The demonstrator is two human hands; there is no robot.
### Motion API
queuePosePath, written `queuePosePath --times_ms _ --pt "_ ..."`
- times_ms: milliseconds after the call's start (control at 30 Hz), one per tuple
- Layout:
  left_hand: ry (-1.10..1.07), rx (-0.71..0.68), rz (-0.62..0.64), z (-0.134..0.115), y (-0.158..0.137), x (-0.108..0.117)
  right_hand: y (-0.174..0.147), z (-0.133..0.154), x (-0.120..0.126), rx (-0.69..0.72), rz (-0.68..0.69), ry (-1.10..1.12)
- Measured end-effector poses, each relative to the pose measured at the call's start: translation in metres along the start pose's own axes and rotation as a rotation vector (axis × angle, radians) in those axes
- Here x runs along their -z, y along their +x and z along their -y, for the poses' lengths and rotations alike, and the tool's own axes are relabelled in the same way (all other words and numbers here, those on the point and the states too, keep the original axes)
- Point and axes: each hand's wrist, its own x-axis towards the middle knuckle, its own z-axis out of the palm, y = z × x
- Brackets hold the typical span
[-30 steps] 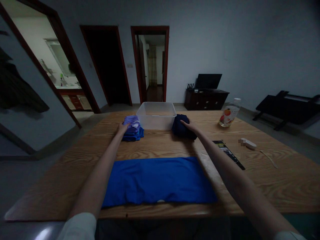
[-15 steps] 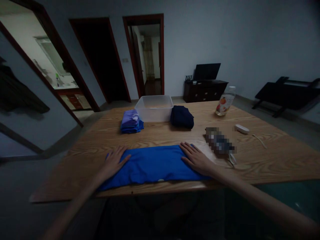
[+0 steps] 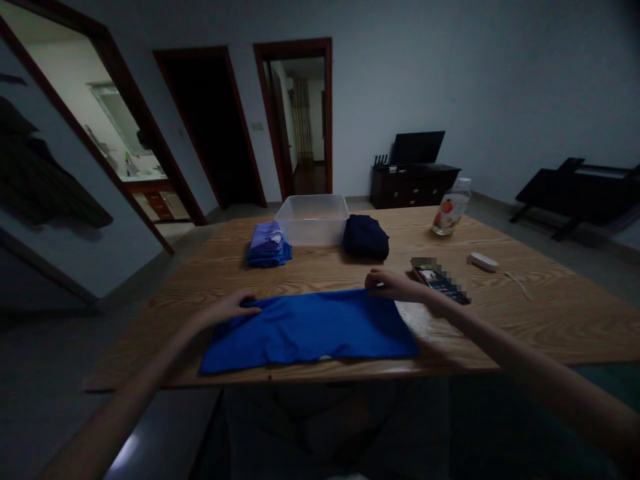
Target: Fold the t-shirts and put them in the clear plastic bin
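Observation:
A blue folded garment (image 3: 315,330) lies as a wide strip along the near edge of the wooden table. My left hand (image 3: 234,307) is closed on its far left corner, the thumb resting over the cloth. At the far right corner, my right hand (image 3: 391,285) pinches the garment's edge between thumb and curled fingers. Beyond the strip sit a stack of purple and blue folded clothes (image 3: 269,245) and a dark navy folded garment (image 3: 366,238). A clear plastic bin (image 3: 314,227) stands between these two.
A partly blurred phone (image 3: 440,283) lies on the table (image 3: 170,313), right of my right hand. Farther right are a white device with a cord (image 3: 483,262) and a clear labelled bottle (image 3: 451,208). A television (image 3: 417,147) stands on a dark cabinet behind.
Both hands lay flat on the blue garment; now their fingers are curled at its far corners. My right hand has moved up to the far edge. The view has shifted slightly.

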Motion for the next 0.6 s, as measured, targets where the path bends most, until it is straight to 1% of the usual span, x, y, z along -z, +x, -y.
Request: queuePosePath --times_ms 67,133,200,267,333,400,433,467,500,533,567,600 --pt "0.017 -0.003 0.001 -0.006 0.002 0.012 0.002 -0.001 0.009 0.002 0.048 0.069" --pt "0.040 -0.038 0.005 -0.013 0.006 0.031 0.005 0.002 0.023 -0.003 0.082 0.125" --pt "0.071 -0.105 -0.029 -0.022 0.011 0.055 0.010 0.006 0.044 -0.013 0.040 0.128" --pt "0.141 -0.155 -0.136 -0.034 0.016 0.082 0.017 0.013 0.070 -0.033 -0.060 0.096" --pt "0.256 -0.174 -0.307 -0.049 0.020 0.108 0.023 0.021 0.099 -0.066 -0.183 0.062" --pt "0.366 -0.180 -0.494 -0.065 0.020 0.127 0.026 0.031 0.126 -0.095 -0.306 0.014" --pt "0.405 -0.190 -0.561 -0.073 0.018 0.132 0.025 0.036 0.136 -0.103 -0.363 -0.020" --pt "0.434 -0.204 -0.602 -0.079 0.015 0.133 0.022 0.041 0.142 -0.105 -0.407 -0.065" --pt "0.458 -0.220 -0.613 -0.084 0.010 0.130 0.017 0.044 0.145 -0.099 -0.432 -0.112" --pt "0.478 -0.236 -0.595 -0.087 0.004 0.122 0.010 0.047 0.143 -0.088 -0.430 -0.157" --pt "0.494 -0.253 -0.547 -0.088 -0.003 0.110 0.002 0.048 0.135 -0.072 -0.405 -0.196" --pt "0.500 -0.265 -0.492 -0.086 -0.012 0.093 -0.009 0.048 0.123 -0.051 -0.363 -0.228"
